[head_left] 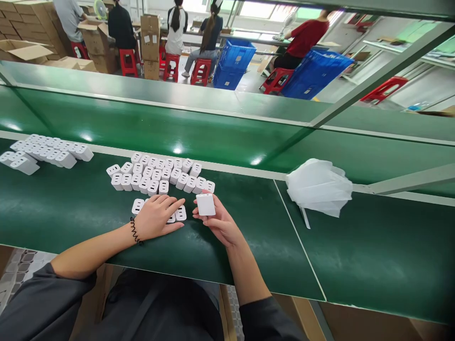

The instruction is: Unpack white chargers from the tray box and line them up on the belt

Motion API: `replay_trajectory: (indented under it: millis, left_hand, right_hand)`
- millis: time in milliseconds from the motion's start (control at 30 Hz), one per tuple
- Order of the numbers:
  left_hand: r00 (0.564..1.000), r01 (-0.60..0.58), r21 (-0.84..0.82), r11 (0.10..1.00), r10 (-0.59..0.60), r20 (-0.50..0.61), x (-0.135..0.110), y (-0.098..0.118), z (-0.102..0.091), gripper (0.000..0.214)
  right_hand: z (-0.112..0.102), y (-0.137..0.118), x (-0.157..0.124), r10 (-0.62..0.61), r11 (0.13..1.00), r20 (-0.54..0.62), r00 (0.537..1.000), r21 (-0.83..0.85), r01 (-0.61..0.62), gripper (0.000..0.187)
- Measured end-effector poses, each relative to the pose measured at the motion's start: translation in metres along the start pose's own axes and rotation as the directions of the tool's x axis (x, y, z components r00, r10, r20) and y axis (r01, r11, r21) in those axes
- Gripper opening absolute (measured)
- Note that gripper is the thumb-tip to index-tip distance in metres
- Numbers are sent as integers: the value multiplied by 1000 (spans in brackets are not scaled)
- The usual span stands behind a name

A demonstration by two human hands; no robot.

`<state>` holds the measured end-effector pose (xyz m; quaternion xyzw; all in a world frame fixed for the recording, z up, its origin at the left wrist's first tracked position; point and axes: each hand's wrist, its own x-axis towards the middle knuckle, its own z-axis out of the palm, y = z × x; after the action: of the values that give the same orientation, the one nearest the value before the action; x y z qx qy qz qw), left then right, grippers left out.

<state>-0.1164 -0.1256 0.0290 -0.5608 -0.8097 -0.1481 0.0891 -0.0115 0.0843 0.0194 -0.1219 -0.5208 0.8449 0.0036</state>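
Observation:
My right hand [221, 223] holds up a white USB charger [205, 205], gripped between thumb and fingers with a broad blank side showing. My left hand [158, 217] lies with outstretched fingers over a short row of white chargers [138, 206], covering most of them. One charger [181, 213] shows its ports at the right end of that row, beside my fingertips. Just beyond both hands, several more chargers [156, 174] stand in uneven rows with their port ends up. Another group of white chargers [46, 150] stands farther left on the green bench.
A bundle of thin white bags [319, 185] lies at right on the green bench top [277, 246]. Behind runs a green conveyor [213, 132], with a slanting metal post [380, 76]. Across the aisle, several people sit on red stools near blue crates [234, 59] and cardboard boxes [150, 45].

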Motion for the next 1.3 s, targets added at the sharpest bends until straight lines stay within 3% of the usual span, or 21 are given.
replay_trajectory:
  millis: [100,200,267,467,600,767,933,1167,1300]
  left_hand:
    - [1000,10,-14,1000,-11,-5,1,-6,-3,58]
    - [1000,13,-27,1000,-12,8,1,-8,-1,59]
    - [1000,5,-28,1000,-5,15,0,-8,1,59]
    - [1000,4,-21,1000,-4,13,-2,-7,5,45]
    - [1000,2,-31,1000,-2,23,-2,-8,4,45]
    - [1000,4,-48,999,-3,23,-1,-8,4,44]
    - [999,-9,-46,999,11,31,-2,-9,3,44]
    - [999,-3,-55,998,6,52,-1,-10,0,48]
    - [998,26,-64,998,-23,58,-1,-11,2,55]
  right_hand:
    - [2,4,1,-12,997,-11,1000,-79,11,72]
    - [0,10,4,-36,958,-103,994,-285,6,50]
    - [-3,12,7,-66,918,-105,992,-395,19,47]
    - [-9,10,7,-153,795,136,979,-572,203,44]
    - [-8,9,5,-124,683,257,958,-678,270,47]
    - [-8,10,3,-155,618,258,954,-728,298,59]
    - [-9,7,3,-186,603,269,945,-728,326,50]
    - [-3,9,4,-198,642,293,935,-682,350,47]
    - [-3,8,3,-203,677,279,939,-653,340,57]
